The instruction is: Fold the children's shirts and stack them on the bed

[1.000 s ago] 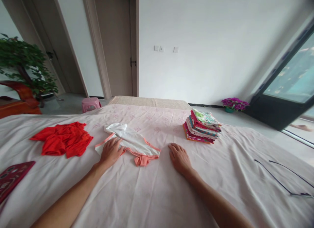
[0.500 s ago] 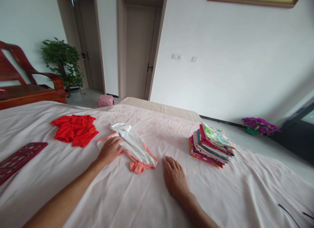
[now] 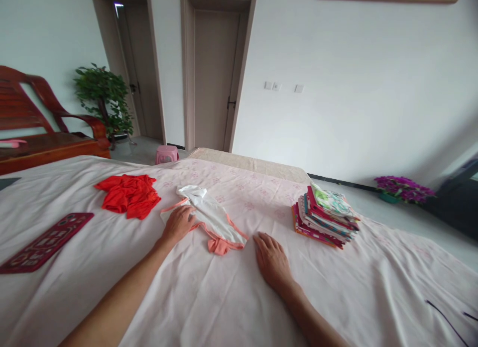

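A small white garment with coral trim (image 3: 214,216) lies spread on the bed sheet, a bunched coral piece at its near edge. My left hand (image 3: 179,223) rests flat on its left part, fingers stretched out and covering some of the trim. Just beyond the garment's right corner, my right hand (image 3: 272,260) lies palm down on the sheet, holding nothing. To the right stands a stack of folded patterned cloths (image 3: 324,217), apart from my right hand. A crumpled red garment (image 3: 129,195) lies to the left of my left hand.
On the pale sheet (image 3: 209,307), a dark red patterned flat object (image 3: 47,242) lies at left and thin dark glasses arms (image 3: 444,317) at lower right. Beyond the bed are a pink stool (image 3: 167,154), a wooden bench (image 3: 48,120), a potted plant (image 3: 102,95) and purple flowers (image 3: 403,187).
My view has swung left, bringing more of the bench and the dark red object into sight. Both hands stay nearly in place, the left still on the white garment.
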A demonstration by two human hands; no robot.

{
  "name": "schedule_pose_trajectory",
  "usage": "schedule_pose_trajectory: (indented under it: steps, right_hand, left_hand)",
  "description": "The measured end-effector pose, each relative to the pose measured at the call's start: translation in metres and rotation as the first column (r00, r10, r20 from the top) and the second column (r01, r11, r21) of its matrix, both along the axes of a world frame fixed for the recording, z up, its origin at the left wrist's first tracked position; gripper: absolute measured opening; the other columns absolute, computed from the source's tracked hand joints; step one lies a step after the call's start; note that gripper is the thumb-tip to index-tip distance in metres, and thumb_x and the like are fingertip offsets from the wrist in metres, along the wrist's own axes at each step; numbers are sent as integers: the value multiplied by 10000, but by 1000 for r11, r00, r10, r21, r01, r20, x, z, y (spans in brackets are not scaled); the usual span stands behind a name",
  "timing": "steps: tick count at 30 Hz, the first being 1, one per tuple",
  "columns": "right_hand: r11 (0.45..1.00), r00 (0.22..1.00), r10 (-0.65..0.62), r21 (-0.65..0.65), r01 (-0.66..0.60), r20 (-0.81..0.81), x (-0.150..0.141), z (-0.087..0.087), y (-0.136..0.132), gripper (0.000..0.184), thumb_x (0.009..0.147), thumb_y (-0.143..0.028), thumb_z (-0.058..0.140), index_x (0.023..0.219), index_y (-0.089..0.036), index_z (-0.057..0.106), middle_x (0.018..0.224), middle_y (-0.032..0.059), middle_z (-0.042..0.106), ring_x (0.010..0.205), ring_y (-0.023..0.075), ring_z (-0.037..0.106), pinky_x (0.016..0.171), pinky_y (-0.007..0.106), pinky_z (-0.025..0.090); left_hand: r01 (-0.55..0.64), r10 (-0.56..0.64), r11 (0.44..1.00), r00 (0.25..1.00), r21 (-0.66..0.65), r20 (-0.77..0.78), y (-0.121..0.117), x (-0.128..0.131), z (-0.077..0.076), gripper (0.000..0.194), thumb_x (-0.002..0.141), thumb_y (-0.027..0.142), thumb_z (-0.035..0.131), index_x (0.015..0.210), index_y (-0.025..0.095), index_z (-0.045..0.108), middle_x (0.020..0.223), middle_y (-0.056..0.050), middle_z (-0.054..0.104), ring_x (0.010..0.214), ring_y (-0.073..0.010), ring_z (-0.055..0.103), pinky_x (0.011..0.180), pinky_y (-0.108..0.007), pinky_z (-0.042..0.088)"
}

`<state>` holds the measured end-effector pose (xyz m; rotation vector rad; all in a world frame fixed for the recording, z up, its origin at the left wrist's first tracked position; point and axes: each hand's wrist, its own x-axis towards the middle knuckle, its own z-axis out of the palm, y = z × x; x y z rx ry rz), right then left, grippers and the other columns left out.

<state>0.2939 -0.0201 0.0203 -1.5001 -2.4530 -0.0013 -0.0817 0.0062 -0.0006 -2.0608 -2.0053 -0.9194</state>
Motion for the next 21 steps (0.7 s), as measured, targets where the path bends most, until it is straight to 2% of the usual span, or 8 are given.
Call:
schedule_pose_trajectory:
  steps: [12, 21]
  right_hand:
    - [999, 997, -37, -10, 36, -64, -6, 12, -3, 417, 953, -215, 419, 1330, -229, 596, 1397, 72, 575, 1260, 214, 503, 1075, 349, 347]
    - [999, 996, -51, -16, 50, -68, -7, 15, -4, 403, 948, -205, 433, 1309, -231, 608, 1383, 64, 587, 1250, 206, 513, 1064, 329, 349]
  left_hand:
    - [-22, 22, 1000, 999, -4, -40, 1, -1, -4, 292, 908, 248, 444, 1095, 182, 658, 1135, -114, 699, 1165, -259, 596, 1060, -407, 418]
    - [-45, 45, 999, 998, -4, -51, 0, 1, -2, 283, 904, 241, 440, 1074, 181, 658, 1095, -122, 701, 1118, -263, 612, 1016, -396, 440]
